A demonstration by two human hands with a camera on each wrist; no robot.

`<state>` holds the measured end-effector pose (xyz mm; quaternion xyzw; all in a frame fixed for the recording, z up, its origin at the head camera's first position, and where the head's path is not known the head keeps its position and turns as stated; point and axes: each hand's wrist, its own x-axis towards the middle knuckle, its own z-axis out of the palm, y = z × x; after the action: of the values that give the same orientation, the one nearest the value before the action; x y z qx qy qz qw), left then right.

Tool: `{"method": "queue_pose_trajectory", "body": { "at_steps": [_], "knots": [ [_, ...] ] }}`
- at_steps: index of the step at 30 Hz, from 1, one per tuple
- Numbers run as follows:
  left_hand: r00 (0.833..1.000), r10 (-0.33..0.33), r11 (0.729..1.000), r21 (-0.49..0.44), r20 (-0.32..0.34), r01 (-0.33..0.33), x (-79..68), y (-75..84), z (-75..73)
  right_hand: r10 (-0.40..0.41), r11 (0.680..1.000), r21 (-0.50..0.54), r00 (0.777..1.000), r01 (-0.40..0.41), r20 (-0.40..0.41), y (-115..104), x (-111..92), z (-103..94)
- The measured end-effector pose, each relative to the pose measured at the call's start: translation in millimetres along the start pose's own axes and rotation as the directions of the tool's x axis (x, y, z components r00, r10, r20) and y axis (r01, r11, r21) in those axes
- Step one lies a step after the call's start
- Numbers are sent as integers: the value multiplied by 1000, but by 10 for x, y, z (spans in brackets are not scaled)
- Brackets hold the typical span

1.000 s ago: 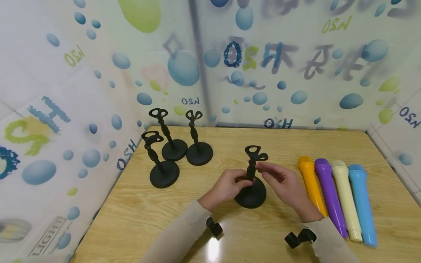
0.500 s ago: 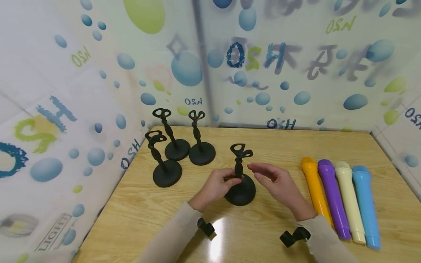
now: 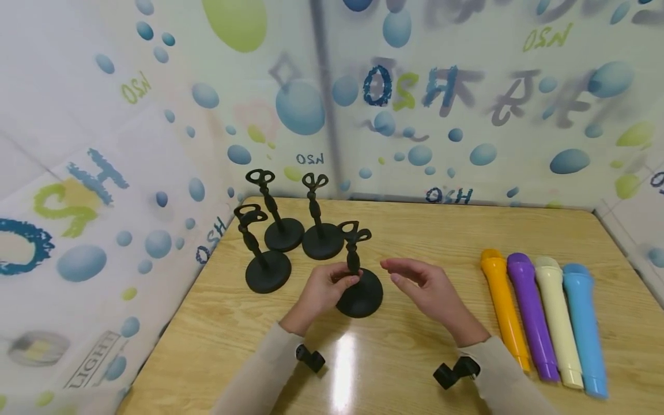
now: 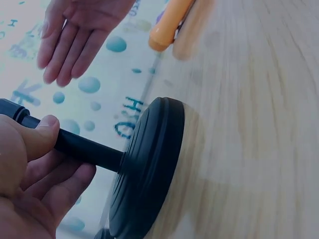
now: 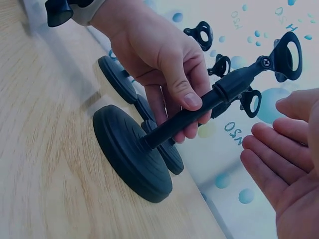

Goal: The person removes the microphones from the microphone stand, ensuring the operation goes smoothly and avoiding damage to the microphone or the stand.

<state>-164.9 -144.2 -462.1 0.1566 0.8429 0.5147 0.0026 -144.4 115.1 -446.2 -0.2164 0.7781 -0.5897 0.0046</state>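
My left hand pinches the stem of a black microphone stand between thumb and fingers. The stand is upright, its round base close over the table and its clip on top. In the right wrist view the left hand grips the stem above the base. My right hand is to the right of the stand, apart from it, with fingers loosely bent and nothing in them. In the left wrist view the right hand shows its palm and extended fingers.
Three more black stands, a front one, a back one and a third, occupy the table's left. Toy microphones lie side by side at right: orange, purple, cream, blue. A printed curtain rises behind the table.
The left hand has carried the stand leftward, closer to the other stands. My right hand has come away from the stem and now trails at a distance. The view has shifted slightly.
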Motion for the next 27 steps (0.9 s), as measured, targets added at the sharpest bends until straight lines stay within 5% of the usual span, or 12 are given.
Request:
{"method": "queue_pose_trajectory", "body": {
  "at_steps": [12,27],
  "knots": [
    [990,-28,997,68,-137,37,-82,-119,-306,3,1000,24,1000,-4,19,-53,23,92],
    [959,-50,990,110,-279,84,-144,-274,-584,-16,999,39,999,14,50,-35,30,170]
  ]
}}
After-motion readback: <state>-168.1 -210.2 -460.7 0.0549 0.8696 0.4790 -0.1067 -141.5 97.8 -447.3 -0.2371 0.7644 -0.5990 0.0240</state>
